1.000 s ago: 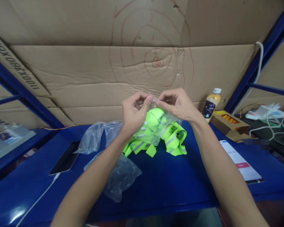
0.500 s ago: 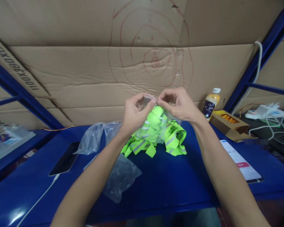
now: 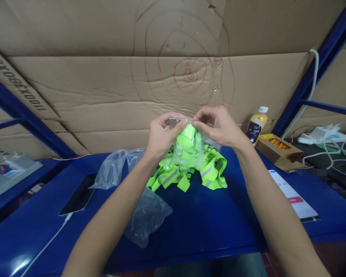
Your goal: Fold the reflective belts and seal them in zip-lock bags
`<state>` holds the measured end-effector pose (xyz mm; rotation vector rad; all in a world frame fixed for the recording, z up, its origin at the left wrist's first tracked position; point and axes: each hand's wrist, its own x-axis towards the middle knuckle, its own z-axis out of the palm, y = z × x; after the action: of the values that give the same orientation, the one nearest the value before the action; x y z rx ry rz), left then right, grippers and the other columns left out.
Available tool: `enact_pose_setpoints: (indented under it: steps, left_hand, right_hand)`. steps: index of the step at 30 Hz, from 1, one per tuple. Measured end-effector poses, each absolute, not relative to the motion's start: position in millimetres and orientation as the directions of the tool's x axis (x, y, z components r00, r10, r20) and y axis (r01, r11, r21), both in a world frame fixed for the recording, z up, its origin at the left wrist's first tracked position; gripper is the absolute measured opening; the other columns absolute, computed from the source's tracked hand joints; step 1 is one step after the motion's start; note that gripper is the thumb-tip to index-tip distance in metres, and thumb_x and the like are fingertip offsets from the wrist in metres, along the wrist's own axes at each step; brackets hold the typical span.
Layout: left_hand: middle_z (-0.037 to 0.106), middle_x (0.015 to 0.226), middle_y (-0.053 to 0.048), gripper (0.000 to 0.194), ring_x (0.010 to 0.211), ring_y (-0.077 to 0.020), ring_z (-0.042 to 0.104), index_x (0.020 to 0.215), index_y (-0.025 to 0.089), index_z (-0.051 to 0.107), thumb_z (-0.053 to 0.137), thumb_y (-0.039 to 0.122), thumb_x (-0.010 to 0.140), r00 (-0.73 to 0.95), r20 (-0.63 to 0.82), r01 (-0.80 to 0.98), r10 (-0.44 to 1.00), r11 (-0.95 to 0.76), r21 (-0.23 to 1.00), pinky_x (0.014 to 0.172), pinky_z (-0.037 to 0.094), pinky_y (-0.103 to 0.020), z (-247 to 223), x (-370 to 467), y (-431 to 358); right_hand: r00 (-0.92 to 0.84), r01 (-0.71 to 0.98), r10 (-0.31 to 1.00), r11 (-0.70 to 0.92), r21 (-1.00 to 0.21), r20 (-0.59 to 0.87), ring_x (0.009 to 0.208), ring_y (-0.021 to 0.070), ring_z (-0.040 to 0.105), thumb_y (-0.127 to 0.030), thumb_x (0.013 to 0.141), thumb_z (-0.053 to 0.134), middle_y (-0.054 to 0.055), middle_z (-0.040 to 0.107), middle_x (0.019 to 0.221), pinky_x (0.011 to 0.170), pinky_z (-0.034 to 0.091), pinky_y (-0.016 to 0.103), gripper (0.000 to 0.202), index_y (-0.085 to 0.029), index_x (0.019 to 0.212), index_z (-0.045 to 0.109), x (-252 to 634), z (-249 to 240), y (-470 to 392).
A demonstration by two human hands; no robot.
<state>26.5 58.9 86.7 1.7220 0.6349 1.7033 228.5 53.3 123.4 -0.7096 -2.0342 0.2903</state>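
A clear zip bag [image 3: 188, 148] filled with neon-green reflective strap hangs between my hands above the blue table. My left hand [image 3: 163, 134] pinches its top edge on the left, thumb in front. On the right, my right hand [image 3: 216, 125] pinches the same edge close to the left thumb. Behind and below the bag lie more neon-green reflective straps [image 3: 215, 169] with grey stripes, in a loose heap partly hidden by the bag. Crumpled clear plastic bags [image 3: 148, 217] rest beside and under my left forearm.
A black phone [image 3: 78, 196] with a white cable lies left on the blue table [image 3: 213, 227]. At the right are a juice bottle [image 3: 256, 125], an open cardboard box [image 3: 279, 152] and a lit phone [image 3: 294, 196]. A cardboard wall [image 3: 103, 84] stands behind.
My left hand has shifted slightly left along the bag's top edge, and the right hand stays nearly in place. The bag now hangs straighter, its top edge stretched more level.
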Motion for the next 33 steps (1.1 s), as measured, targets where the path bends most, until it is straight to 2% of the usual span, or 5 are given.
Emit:
enact_pose_setpoints:
  steps: [4, 10, 14, 22, 33]
  left_hand:
    - [0.078, 0.084, -0.006, 0.043, 0.073, -0.0162, 0.069, 0.084, 0.019, 0.081, 0.098, 0.057, 0.075, 0.063, 0.676, -0.116, 0.734, -0.668, 0.736, 0.068, 0.056, -0.027, 86.2, 26.0, 59.1]
    - [0.073, 0.074, -0.003, 0.050, 0.062, -0.0123, 0.061, 0.079, 0.018, 0.077, 0.094, 0.064, 0.077, 0.011, 0.720, -0.028, 0.693, -0.720, 0.693, 0.061, 0.051, -0.025, 89.5, 23.2, 56.7]
    - [0.074, 0.075, -0.004, 0.052, 0.064, -0.0133, 0.063, 0.079, 0.018, 0.076, 0.093, 0.067, 0.077, 0.012, 0.720, 0.016, 0.693, -0.720, 0.693, 0.062, 0.052, -0.026, 88.5, 22.7, 59.1]
    - [0.075, 0.077, -0.004, 0.050, 0.069, -0.0153, 0.068, 0.084, 0.018, 0.079, 0.095, 0.065, 0.075, -0.034, 0.747, -0.001, 0.664, -0.747, 0.665, 0.069, 0.058, -0.027, 88.4, 20.9, 61.7]
    - [0.077, 0.079, -0.005, 0.048, 0.067, -0.0148, 0.069, 0.082, 0.019, 0.078, 0.093, 0.065, 0.078, -0.079, 0.780, 0.029, 0.621, -0.781, 0.624, 0.066, 0.056, -0.027, 91.6, 26.0, 52.3]
  right_hand:
    - [-0.416, 0.400, 0.557, 0.822, -0.406, 0.719, 0.071, 0.0166, 0.062, -0.032, 0.094, 0.069, 0.005, 0.073, 0.077, 0.068, 0.042, 0.031, 0.020, -0.016, 0.084, 0.073, 226.8, 125.1, 49.7]
    - [-0.524, 0.429, 0.644, 0.765, -0.481, 0.557, 0.069, 0.0166, 0.062, -0.052, 0.092, 0.079, 0.004, 0.075, 0.076, 0.065, 0.041, 0.030, 0.036, -0.016, 0.091, 0.077, 239.3, 133.8, 39.8]
    - [-0.523, 0.432, 0.650, 0.759, -0.487, 0.551, 0.068, 0.0158, 0.059, -0.054, 0.094, 0.077, 0.004, 0.072, 0.073, 0.065, 0.039, 0.030, 0.039, -0.016, 0.088, 0.077, 241.8, 133.1, 41.1]
    - [-0.453, 0.156, 0.692, 0.682, -0.714, 0.562, 0.069, 0.0143, 0.058, -0.067, 0.082, 0.087, 0.003, 0.069, 0.076, 0.061, 0.044, 0.027, 0.053, -0.016, 0.085, 0.074, 234.5, 125.0, 48.6]
    - [-0.351, 0.031, 0.716, 0.653, -0.757, 0.604, 0.070, 0.0152, 0.060, -0.066, 0.066, 0.098, 0.002, 0.071, 0.074, 0.067, 0.049, 0.029, 0.055, -0.018, 0.078, 0.075, 224.8, 120.6, 53.8]
